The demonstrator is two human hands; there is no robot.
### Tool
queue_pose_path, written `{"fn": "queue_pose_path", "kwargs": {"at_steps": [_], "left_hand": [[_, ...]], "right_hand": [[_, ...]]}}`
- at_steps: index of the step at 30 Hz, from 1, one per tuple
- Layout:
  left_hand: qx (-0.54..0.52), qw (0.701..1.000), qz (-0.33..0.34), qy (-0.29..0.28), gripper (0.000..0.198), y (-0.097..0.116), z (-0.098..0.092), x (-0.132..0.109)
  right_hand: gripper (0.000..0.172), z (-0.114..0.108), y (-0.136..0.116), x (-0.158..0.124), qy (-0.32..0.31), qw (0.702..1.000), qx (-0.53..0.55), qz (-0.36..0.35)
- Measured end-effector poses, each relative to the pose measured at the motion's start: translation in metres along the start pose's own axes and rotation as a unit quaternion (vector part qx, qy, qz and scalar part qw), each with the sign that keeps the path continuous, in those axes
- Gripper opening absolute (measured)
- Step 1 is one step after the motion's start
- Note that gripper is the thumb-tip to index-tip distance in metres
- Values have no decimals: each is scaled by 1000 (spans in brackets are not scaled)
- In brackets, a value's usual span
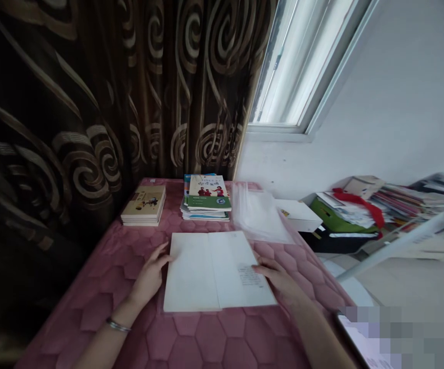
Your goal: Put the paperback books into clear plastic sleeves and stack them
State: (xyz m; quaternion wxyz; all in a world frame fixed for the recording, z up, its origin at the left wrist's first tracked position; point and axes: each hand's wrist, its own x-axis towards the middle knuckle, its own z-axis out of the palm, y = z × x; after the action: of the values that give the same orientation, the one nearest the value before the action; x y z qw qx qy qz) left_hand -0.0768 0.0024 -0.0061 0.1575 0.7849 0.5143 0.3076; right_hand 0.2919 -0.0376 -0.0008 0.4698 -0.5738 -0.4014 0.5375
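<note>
An open white book [214,269] lies flat on the pink quilted table cover [206,338], with a small block of print on its right page. My left hand [150,274] rests at the book's left edge, fingers stretched out and touching it. A thin bracelet is on that wrist. My right hand [279,277] lies flat on the right page's outer edge, fingers extended beside the print.
Behind the book are a small tan book stack [145,205], a stack topped by a green-and-white cover [206,197], and clear plastic sleeves [258,212]. A dark swirl-patterned curtain [91,102] hangs behind. A white box [300,215], a green box and stacked papers [360,210] sit to the right.
</note>
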Motion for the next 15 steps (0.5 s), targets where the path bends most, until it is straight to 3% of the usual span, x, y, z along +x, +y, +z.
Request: {"fn": "queue_pose_path", "kwargs": {"at_steps": [3, 7, 11, 15], "left_hand": [[-38, 994, -96, 36, 40, -1, 2, 4], [-65, 967, -240, 52, 17, 6, 4, 17], [-51, 956, -283, 56, 26, 13, 5, 27], [-74, 956, -282, 29, 19, 15, 6, 24]], "right_hand": [[23, 0, -2, -2, 8, 1000, 18, 20], [24, 2, -5, -5, 10, 997, 61, 44], [23, 7, -8, -6, 16, 997, 56, 42], [24, 12, -11, -5, -3, 997, 71, 33]]}}
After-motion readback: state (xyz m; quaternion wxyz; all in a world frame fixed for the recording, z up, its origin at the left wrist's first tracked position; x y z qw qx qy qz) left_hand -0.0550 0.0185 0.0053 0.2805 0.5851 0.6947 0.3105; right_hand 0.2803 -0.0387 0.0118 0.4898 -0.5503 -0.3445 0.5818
